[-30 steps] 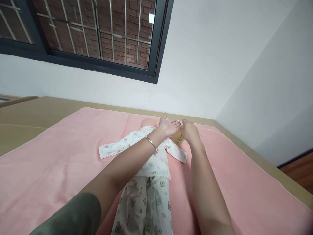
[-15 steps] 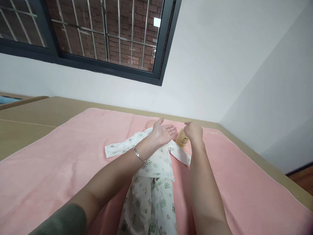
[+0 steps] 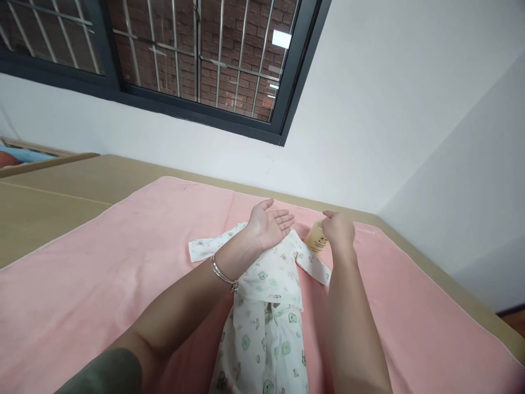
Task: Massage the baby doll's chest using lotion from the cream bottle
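One bottle [image 3: 315, 239] clasped in right hand [image 3: 339, 230]; left hand [image 3: 266, 227] spread flat, palm up, over one clothed doll [image 3: 268, 306].

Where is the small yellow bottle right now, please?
In the head view, the yellow bottle is in the right hand, right of centre above the pink blanket, beside the open left hand.

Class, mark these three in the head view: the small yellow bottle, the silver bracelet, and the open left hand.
small yellow bottle [image 3: 316, 239], head view, on its labelled side below the right hand.
silver bracelet [image 3: 221, 273], head view, on the band across the left wrist.
left hand [image 3: 266, 227], head view, on the upturned palm.
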